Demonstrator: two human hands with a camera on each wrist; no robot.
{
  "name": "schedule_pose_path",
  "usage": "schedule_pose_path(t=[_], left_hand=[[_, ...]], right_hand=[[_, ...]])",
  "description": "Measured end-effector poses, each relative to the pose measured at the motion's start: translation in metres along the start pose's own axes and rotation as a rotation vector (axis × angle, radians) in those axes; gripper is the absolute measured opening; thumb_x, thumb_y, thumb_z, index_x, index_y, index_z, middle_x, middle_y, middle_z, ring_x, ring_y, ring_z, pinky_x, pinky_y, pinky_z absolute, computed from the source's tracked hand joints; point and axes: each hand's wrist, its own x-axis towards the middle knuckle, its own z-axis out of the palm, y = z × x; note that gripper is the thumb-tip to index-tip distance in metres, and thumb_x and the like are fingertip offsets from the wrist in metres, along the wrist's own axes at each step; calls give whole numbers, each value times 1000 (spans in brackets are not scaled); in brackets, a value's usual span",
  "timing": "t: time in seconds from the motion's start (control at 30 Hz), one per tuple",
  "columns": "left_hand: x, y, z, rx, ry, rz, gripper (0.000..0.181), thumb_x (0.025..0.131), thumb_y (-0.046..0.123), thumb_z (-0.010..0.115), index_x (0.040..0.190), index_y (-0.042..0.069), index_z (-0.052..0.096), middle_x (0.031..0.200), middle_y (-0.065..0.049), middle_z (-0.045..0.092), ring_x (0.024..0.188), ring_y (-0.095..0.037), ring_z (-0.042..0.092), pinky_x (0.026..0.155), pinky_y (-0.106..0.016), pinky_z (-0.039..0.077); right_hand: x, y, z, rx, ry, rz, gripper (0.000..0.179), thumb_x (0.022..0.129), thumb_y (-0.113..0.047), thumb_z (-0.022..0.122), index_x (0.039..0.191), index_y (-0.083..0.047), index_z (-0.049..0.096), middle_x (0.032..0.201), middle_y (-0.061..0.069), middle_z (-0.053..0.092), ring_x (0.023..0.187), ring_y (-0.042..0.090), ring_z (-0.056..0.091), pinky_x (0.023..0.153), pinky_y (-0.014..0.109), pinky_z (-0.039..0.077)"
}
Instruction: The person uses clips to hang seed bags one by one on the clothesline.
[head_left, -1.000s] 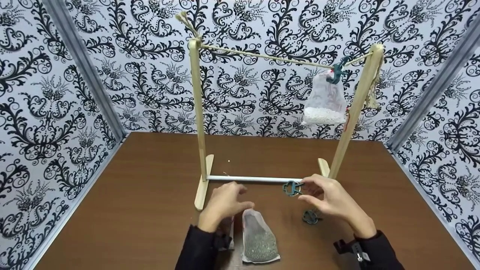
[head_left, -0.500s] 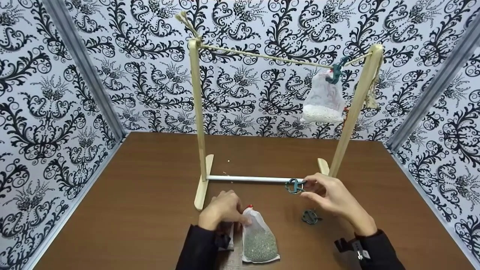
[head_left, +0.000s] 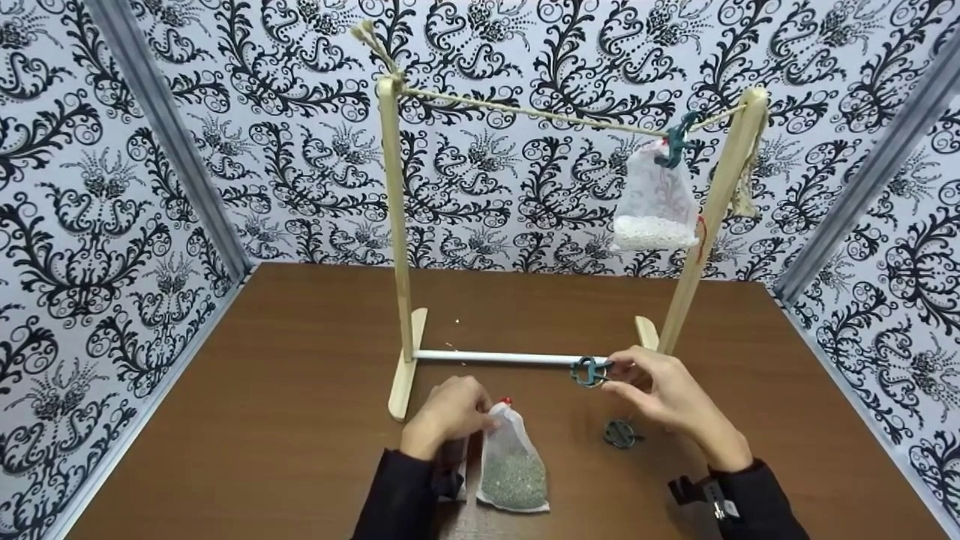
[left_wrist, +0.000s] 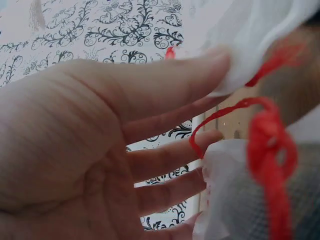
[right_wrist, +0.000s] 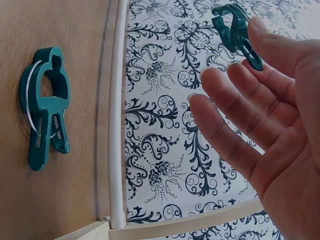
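Note:
My left hand (head_left: 452, 412) pinches the top of a white mesh drawstring bag (head_left: 516, 478) with greenish grains in its lower part. In the left wrist view the thumb presses the white mesh (left_wrist: 245, 35), and a red drawstring (left_wrist: 270, 145) hangs close to the camera. My right hand (head_left: 664, 386) holds a green clothespin (head_left: 589, 372) by its handles, between thumb and fingers. Another green clothespin (right_wrist: 45, 107) lies on the table below that hand. A further bag (head_left: 454, 454) lies mostly hidden beneath the left wrist.
A wooden frame (head_left: 397, 225) with a white crossbar (head_left: 502, 358) stands ahead. Along its top runs a rope (head_left: 525, 112), where a green clothespin (head_left: 675, 142) holds a hanging mesh bag (head_left: 654, 202) of white grains, near the right post. Patterned walls (head_left: 315, 187) surround the brown table (head_left: 262, 420).
My left hand has come down to the bag of greenish grains and taken its top, shifting the bag slightly away from me and left. The right hand has shifted slightly; the hanging bag sways.

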Motion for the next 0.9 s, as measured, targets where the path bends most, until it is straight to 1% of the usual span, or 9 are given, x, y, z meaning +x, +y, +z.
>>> schedule_pose_path(t=[0.13, 0.2, 0.27, 0.33, 0.47, 0.57, 0.67, 0.73, 0.9], left_hand=[[5, 0, 7, -31, 145, 22, 12, 90, 20, 77, 81, 13, 76, 71, 8, 66, 66, -13, 58, 66, -36, 48], [8, 0, 11, -55, 214, 29, 12, 95, 20, 72, 88, 11, 75, 75, 4, 68, 66, -14, 60, 64, -36, 48], [10, 0, 14, -76, 264, 23, 11, 96, 19, 70, 93, 9, 74, 75, 2, 68, 65, -15, 60, 60, -36, 48], [11, -1, 15, -97, 272, -6, 10, 93, 19, 74, 96, 9, 74, 76, 2, 67, 66, -16, 60, 60, -36, 48], [10, -3, 14, -95, 242, -73, 16, 81, 15, 84, 94, 9, 76, 77, 0, 70, 71, -22, 65, 62, -39, 51], [10, -6, 13, -63, 251, -102, 11, 80, 12, 85, 90, 10, 79, 79, -1, 73, 75, -26, 69, 64, -42, 53], [10, -7, 12, -33, 290, -97, 6, 82, 12, 83, 87, 13, 81, 80, 0, 75, 74, -25, 70, 64, -41, 53], [11, -7, 13, -42, 323, -90, 5, 82, 12, 82, 86, 15, 81, 79, 2, 74, 72, -23, 70, 62, -40, 52], [15, -2, 15, -149, 362, -57, 4, 88, 13, 76, 90, 10, 76, 80, 1, 72, 69, -19, 65, 61, -40, 50]], right_hand=[[0, 0, 0, 0, 1, -3, 32, 80, -2, 85, 106, -8, 69, 88, -5, 71, 70, 8, 67, 59, 16, 51], [0, 0, 0, -3, -2, -6, 32, 80, -2, 85, 107, -8, 69, 88, -6, 71, 70, 7, 67, 58, 16, 51], [0, 0, 0, -6, -4, -10, 32, 80, -2, 85, 107, -9, 69, 89, -6, 71, 70, 7, 67, 58, 16, 51], [0, 0, -1, -14, -1, -16, 33, 80, -2, 85, 108, -9, 69, 88, -6, 71, 70, 7, 67, 58, 17, 50], [0, 1, -1, -24, 9, -20, 34, 79, -1, 85, 108, -9, 69, 88, -5, 71, 70, 8, 67, 58, 17, 51], [0, 2, -1, -27, 13, -19, 35, 79, -1, 86, 108, -10, 69, 88, -5, 71, 71, 8, 67, 59, 16, 51], [0, 2, -1, -32, 15, -20, 34, 79, -1, 85, 108, -9, 69, 89, -5, 71, 71, 9, 67, 60, 17, 51], [0, 2, -1, -38, 16, -13, 32, 80, -1, 85, 107, -10, 70, 89, -6, 71, 71, 8, 67, 60, 18, 51], [0, 1, -3, -57, 26, 22, 26, 82, -2, 83, 103, -12, 72, 85, -9, 70, 67, 6, 64, 58, 17, 49]])
